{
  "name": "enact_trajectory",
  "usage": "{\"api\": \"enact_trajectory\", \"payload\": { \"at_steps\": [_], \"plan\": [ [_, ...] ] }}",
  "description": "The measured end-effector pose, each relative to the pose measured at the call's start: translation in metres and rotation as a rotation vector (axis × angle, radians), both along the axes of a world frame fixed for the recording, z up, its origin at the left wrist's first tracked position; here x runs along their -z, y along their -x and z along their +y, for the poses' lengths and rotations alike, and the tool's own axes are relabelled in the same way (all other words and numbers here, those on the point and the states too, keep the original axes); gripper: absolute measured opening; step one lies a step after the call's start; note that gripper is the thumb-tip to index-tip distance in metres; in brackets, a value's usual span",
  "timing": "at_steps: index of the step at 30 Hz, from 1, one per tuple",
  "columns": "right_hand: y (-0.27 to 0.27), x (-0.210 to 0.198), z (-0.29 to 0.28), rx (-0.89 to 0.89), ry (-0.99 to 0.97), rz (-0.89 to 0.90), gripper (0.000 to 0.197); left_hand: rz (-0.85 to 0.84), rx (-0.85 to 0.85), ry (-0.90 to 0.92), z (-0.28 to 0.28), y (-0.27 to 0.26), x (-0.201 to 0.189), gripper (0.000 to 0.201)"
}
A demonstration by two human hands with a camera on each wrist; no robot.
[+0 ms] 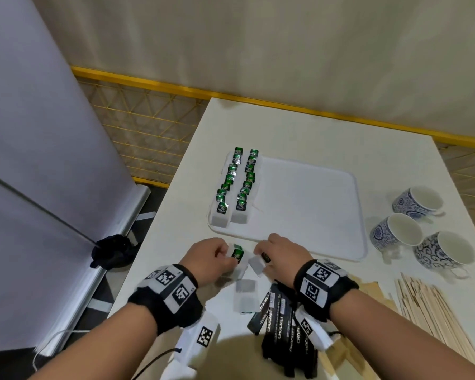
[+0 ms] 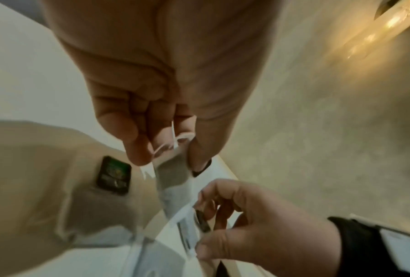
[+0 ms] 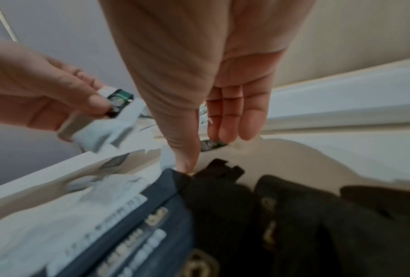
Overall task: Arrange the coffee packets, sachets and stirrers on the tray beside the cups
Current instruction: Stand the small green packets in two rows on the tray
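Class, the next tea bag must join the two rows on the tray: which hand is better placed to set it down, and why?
Left. The left hand already pinches a green-tagged tea bag and sits nearer the rows on the tray's left side.

Tray (image 1: 313, 204) sits mid-table (image 1: 299, 127); two rows of tea bags (image 1: 237, 185) lie along its left edge. Three cups (image 1: 420, 229) stand right of the tray, the stirrers (image 1: 433, 311) nearer me in front of them. My left hand (image 1: 209, 259) and right hand (image 1: 283, 253) are just before the tray's near edge, loose tea bags (image 1: 244, 292) and coffee packets (image 1: 280, 316) beneath and behind them.
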State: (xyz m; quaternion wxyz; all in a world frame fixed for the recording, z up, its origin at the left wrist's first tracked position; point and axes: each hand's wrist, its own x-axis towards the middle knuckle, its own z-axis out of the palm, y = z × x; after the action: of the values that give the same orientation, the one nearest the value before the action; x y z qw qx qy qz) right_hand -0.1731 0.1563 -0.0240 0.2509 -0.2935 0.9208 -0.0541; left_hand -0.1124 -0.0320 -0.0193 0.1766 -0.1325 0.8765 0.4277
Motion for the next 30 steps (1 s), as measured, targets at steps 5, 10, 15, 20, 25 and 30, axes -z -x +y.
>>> {"api": "enact_trajectory", "payload": {
  "at_steps": [5, 10, 15, 20, 25, 30],
  "plan": [
    [0.001, -0.002, -0.002, 0.007, -0.022, 0.006, 0.021, -0.065, 0.057, 0.127, -0.015, -0.014, 0.011, 0.007],
    [-0.004, -0.008, 0.0, 0.003, 0.027, 0.009, 0.009, -0.054, 0.067, 0.239, -0.003, -0.02, 0.022, 0.052],
    [-0.012, -0.018, -0.002, 0.002, 0.092, -0.053, 0.005, -0.072, 0.086, 0.304, 0.001, -0.021, 0.022, 0.059],
    [-0.017, -0.018, -0.002, 0.087, 0.145, -0.114, 0.015, -0.08, 0.085, 0.288, 0.003, -0.024, 0.023, 0.034],
    [-0.019, -0.02, 0.003, 0.187, 0.221, -0.179, 0.034, -0.062, 0.063, 0.207, 0.005, -0.032, 0.02, 0.073],
    [-0.029, -0.02, 0.01, 0.244, 0.368, -0.354, 0.025, -0.074, 0.143, 0.312, 0.016, -0.047, 0.018, 0.091]
  ]
}}
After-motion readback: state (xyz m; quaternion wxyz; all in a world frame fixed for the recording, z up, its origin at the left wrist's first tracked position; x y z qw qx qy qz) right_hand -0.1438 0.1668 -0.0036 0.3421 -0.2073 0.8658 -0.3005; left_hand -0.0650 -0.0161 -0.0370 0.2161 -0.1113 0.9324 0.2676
